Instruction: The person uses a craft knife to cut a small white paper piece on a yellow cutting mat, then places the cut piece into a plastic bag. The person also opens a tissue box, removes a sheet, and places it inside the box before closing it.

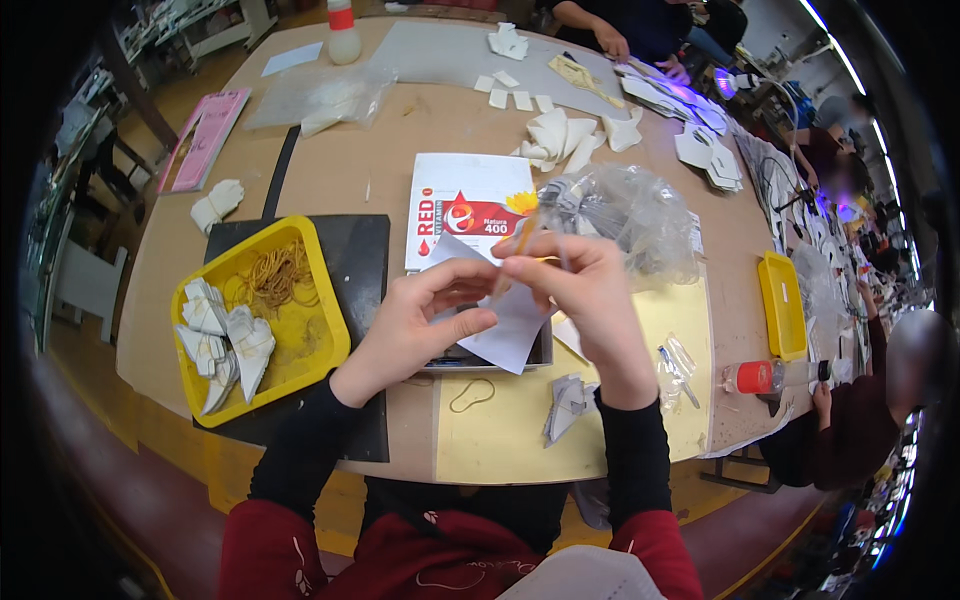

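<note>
My right hand (575,275) is closed in a pinch above the white box, its fingertips on a thin, tan, strip-like thing (525,236) that I cannot make out clearly. Close beside it, my left hand (435,305) has curved fingers, with the thumb apart from them; its fingertips come near the strip. Below the hands lie a loose white paper (510,325) and a white box (470,170) with red print. A rubber band (472,395) rests on the yellow sheet (500,440), left of a bundle of white pieces (568,405).
At left, a yellow tray (335,310) with bundled white pieces and tangled rubber bands (280,275) stands on a black board (365,400). Beyond the box lie a clear plastic bag (640,215) and cream pieces (560,135). A red-labelled bottle (755,377) is at right. Other people work nearby.
</note>
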Available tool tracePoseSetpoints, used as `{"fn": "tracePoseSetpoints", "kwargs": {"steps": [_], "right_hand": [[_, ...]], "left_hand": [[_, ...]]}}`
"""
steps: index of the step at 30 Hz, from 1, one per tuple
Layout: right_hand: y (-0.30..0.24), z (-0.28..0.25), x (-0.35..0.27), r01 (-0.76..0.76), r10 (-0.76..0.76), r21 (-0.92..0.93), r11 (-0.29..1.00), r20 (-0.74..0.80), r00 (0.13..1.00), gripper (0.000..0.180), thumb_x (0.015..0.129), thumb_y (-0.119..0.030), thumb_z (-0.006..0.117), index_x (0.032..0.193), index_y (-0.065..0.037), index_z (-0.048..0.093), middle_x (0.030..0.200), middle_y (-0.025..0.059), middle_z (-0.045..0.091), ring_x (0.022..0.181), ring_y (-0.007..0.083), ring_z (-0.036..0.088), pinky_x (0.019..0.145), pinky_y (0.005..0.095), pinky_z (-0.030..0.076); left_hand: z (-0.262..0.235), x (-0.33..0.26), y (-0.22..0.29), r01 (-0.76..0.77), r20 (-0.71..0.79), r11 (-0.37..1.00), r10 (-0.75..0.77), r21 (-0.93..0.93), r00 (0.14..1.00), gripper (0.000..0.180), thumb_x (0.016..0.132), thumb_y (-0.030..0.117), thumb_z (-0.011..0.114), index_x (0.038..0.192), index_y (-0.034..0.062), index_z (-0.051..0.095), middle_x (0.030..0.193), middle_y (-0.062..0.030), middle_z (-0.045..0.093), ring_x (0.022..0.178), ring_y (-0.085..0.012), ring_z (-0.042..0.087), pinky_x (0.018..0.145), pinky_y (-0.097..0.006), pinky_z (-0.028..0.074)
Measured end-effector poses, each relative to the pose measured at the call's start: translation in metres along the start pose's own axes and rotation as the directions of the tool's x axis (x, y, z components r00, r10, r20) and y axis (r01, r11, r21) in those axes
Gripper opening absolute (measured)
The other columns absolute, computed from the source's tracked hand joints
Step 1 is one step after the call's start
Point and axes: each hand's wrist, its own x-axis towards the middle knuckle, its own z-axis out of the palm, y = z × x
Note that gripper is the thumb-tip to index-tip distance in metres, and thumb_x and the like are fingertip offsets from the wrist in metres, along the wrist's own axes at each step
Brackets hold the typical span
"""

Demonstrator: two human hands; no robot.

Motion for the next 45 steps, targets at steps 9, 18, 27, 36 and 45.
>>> {"fn": "tracePoseSetpoints", "kwargs": {"steps": [9,18,27,36,45], "right_hand": [[0.02,0.013,0.006,0.239,-0.238,-0.049,0.97,0.017,0.971,0.018,0.08,-0.017,0.077,0.088,-0.001,0.073,0.082,0.0044,0.068,0.07,0.0082,0.056,0.063,0.0233,0.043],[0.009,0.014,-0.002,0.279,-0.275,0.077,0.957,-0.058,0.96,0.018,0.081,-0.014,0.076,0.088,0.002,0.072,0.078,0.0068,0.069,0.063,0.0081,0.059,0.059,0.0238,0.047],[-0.01,0.007,-0.011,0.178,-0.175,0.116,0.977,-0.039,0.984,0.018,0.08,-0.01,0.076,0.091,0.004,0.074,0.071,0.0063,0.069,0.056,0.0066,0.057,0.051,0.0239,0.045],[-0.013,-0.001,-0.01,0.066,-0.075,0.293,0.954,0.018,0.997,0.015,0.084,-0.011,0.075,0.09,0.003,0.075,0.075,0.0041,0.069,0.048,0.0042,0.049,0.045,0.0204,0.039],[-0.008,0.001,-0.008,0.087,-0.081,0.318,0.944,-0.032,0.996,0.016,0.087,-0.01,0.073,0.094,0.004,0.072,0.073,0.0031,0.067,0.048,0.0033,0.048,0.043,0.0199,0.037]], "left_hand": [[-0.001,0.002,-0.021,-0.002,-0.238,0.999,0.013,0.044,0.971,0.019,0.095,0.003,0.061,0.112,-0.0068,0.063,0.1,-0.0104,0.069,0.092,-0.016,0.066,0.086,-0.028,0.052],[-0.002,0.002,-0.021,-0.034,-0.159,0.989,0.057,0.144,0.986,0.01,0.095,0.008,0.061,0.1,-0.0003,0.059,0.097,-0.0062,0.065,0.089,-0.0127,0.062,0.084,-0.029,0.051],[0.002,0.002,-0.015,-0.026,-0.185,0.999,0.033,0.045,0.982,0.01,0.093,0.003,0.062,0.1,-0.0013,0.057,0.092,-0.0082,0.066,0.085,-0.0151,0.063,0.082,-0.029,0.05],[-0.002,0.001,-0.016,-0.027,-0.157,0.997,0.037,0.067,0.987,0.009,0.094,0.005,0.064,0.099,0.0001,0.058,0.094,-0.008,0.066,0.087,-0.015,0.064,0.083,-0.029,0.051],[-0.002,0.001,-0.014,-0.026,-0.117,0.997,0.034,0.068,0.993,0.008,0.094,0.005,0.063,0.097,0.0002,0.057,0.091,-0.0071,0.064,0.084,-0.0141,0.062,0.08,-0.029,0.051]]}}
